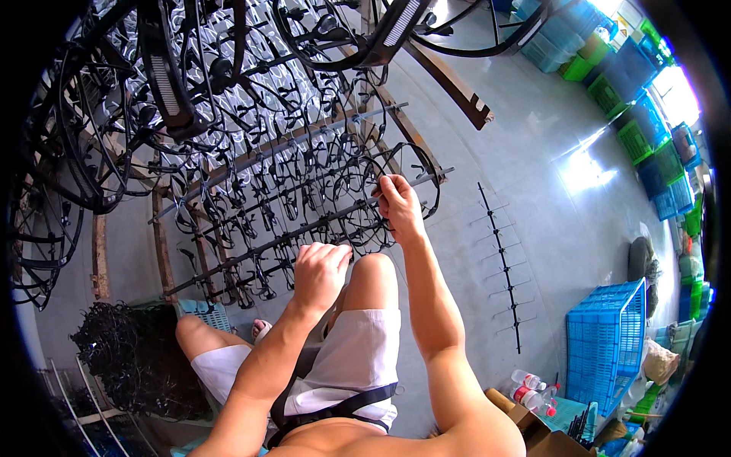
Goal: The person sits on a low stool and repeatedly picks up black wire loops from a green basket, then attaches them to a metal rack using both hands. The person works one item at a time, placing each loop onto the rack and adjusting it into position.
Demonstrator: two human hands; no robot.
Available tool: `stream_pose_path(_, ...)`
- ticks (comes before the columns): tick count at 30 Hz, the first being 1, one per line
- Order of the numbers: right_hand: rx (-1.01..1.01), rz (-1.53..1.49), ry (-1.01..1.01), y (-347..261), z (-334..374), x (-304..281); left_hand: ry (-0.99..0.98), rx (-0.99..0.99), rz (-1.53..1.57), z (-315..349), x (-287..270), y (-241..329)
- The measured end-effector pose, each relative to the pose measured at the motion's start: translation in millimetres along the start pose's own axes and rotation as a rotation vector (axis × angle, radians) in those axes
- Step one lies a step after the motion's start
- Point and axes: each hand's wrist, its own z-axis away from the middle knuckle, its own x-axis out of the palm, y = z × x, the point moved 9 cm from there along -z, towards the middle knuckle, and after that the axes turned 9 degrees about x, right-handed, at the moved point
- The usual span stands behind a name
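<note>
My right hand (398, 207) is pinched on a thin black curved part (437, 186) at the right end of a black rod (308, 227). This part bends in an open loop beside the rod's tip. My left hand (320, 276) is closed with its back toward me, just below the same rod and left of my raised knee. Something dark shows by its fingertips, too little to name. Several thin black looped parts (263, 278) hang in rows from the rod and from others behind it. The far rows hold whitish, shiny parts (266, 99).
Large black curved bands (164, 68) hang close overhead at upper left. Rusty metal beams (449, 80) carry the rods. A black rod with side prongs (502, 266) lies on the floor at right. Nearby are a blue crate (601, 343), bottles (527, 394) and a tangled black heap (137, 358).
</note>
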Motion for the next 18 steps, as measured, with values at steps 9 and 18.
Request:
stream_pose_path(9,0.023,-0.171,-0.095,0,6,0,0.004,-0.013,0.022,0,-1,-3)
stream_pose_path(18,-0.096,-0.470,-0.190,41,42,-19,0.057,-0.035,0.007,-5,-5,-6)
